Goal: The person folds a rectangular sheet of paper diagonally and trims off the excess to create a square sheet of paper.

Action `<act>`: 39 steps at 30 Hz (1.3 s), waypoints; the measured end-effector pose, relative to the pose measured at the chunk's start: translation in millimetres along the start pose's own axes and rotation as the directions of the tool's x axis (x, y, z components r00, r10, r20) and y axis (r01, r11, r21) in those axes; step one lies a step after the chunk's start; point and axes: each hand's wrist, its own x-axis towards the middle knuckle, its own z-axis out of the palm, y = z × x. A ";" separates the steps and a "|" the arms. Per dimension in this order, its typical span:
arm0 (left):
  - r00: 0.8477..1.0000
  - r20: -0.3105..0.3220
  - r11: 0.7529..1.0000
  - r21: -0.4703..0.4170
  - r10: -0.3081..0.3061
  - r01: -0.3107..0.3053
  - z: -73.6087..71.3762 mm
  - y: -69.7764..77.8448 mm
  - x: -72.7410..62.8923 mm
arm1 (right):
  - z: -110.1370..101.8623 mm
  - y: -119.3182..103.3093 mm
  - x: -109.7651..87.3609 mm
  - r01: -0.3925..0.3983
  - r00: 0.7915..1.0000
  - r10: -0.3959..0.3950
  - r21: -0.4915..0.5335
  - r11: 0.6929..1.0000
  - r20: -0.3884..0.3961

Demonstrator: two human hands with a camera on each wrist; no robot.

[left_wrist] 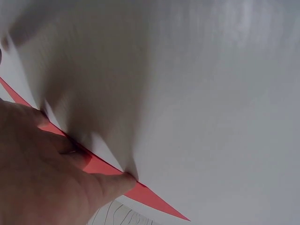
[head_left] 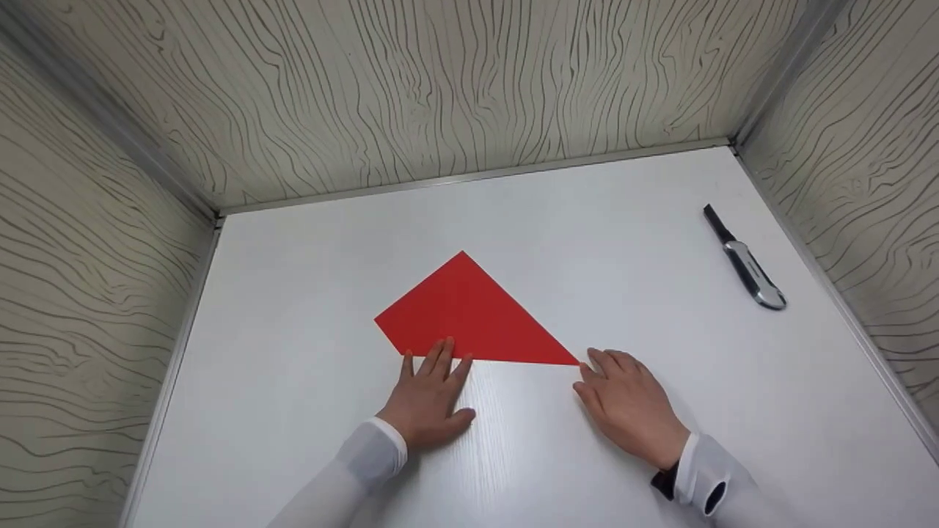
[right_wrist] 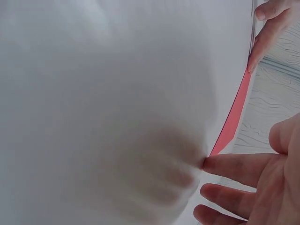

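A red sheet of paper, shaped with a straight near edge and a long point at the right, lies flat on the white table. My left hand rests on its near edge toward the left, fingers spread and fingertips on the paper. In the left wrist view the fingertips touch along the edge of the red paper. My right hand is at the paper's right tip, its index fingertip touching the point. The right wrist view shows that index finger extended at the tip, other fingers apart from the paper.
A utility knife with a black and silver handle lies at the table's right side. Wood-grain panels with grey metal edging stand around the white table at the back, left and right.
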 end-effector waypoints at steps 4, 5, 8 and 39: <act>1.000 0.009 1.000 0.000 -0.005 0.005 -1.6 0.2 -0.9 | -0.9 1.0 -1.4 0.002 1.000 -0.001 -0.024 1.000 0.007; 1.000 0.009 1.000 -0.001 -0.006 0.006 -1.5 0.2 -0.8 | -1.2 0.6 -1.3 0.003 1.000 -0.002 -0.030 1.000 0.012; 1.000 0.004 1.000 -0.005 -0.010 0.010 -0.8 0.9 -0.5 | -2.7 -0.9 -1.1 0.007 1.000 -0.006 -0.052 0.999 0.020; 1.000 -0.011 0.999 0.043 0.019 -0.018 -8.8 -1.2 17.9 | 13.1 -27.2 34.3 0.072 0.995 -0.074 0.041 0.997 0.073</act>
